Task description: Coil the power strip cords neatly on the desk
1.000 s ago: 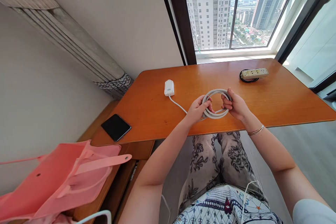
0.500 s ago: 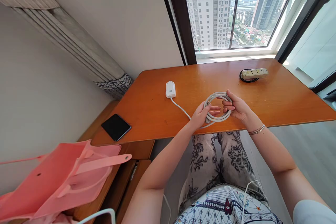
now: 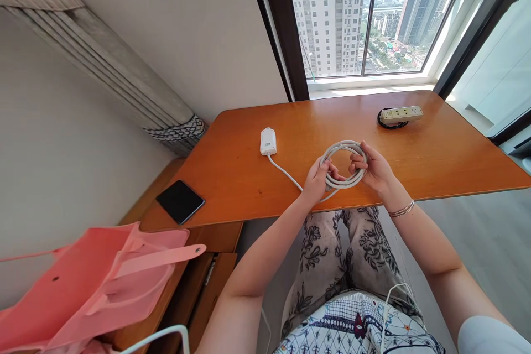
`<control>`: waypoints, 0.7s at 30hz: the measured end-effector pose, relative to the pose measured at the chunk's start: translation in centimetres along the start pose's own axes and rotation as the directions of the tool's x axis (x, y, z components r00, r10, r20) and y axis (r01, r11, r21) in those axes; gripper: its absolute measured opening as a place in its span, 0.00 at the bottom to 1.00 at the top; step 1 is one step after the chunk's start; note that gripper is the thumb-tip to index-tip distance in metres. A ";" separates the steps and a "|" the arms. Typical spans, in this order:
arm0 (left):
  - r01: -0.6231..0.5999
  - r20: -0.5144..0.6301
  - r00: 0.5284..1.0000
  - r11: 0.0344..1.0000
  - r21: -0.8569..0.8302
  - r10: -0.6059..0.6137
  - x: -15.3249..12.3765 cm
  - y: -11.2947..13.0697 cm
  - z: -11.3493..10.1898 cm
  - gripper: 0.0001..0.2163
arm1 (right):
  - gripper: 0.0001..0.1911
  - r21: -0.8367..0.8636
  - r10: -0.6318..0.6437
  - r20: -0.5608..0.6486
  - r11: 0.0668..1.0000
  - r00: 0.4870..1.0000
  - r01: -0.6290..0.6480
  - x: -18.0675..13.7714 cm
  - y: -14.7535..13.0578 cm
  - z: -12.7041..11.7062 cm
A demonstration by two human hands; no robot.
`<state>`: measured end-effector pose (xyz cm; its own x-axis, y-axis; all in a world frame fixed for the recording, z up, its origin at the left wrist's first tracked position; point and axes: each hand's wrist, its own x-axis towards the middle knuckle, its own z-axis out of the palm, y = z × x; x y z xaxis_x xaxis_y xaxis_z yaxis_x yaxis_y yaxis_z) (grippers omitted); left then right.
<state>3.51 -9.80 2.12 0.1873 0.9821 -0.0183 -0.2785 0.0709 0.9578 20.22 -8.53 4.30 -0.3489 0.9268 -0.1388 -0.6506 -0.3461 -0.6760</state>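
You hold a grey cable [image 3: 343,165] that is wound into a round ring of a few loops. The ring sits just above the near part of the orange-brown table [image 3: 435,160], tipped a little toward you. Your left hand [image 3: 317,180] pinches the left side of the ring, and your right hand [image 3: 373,168] grips the right side. One loose end of the cable runs off to the left across the table to a small white box [image 3: 267,141], which lies flat on the wood.
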 end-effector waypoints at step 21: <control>-0.184 -0.325 0.934 0.980 -0.080 0.148 -0.1 -1.3 2.1 0.11 | 0.26 -0.398 -0.567 -0.228 0.796 0.792 0.455 0.9 5.6 1.4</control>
<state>5.88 -10.36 1.45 -0.1727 0.9845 0.0318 -0.3830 -0.0968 0.9187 15.31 -9.84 1.38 0.2465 0.9631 0.1078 -0.4082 0.2041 -0.8898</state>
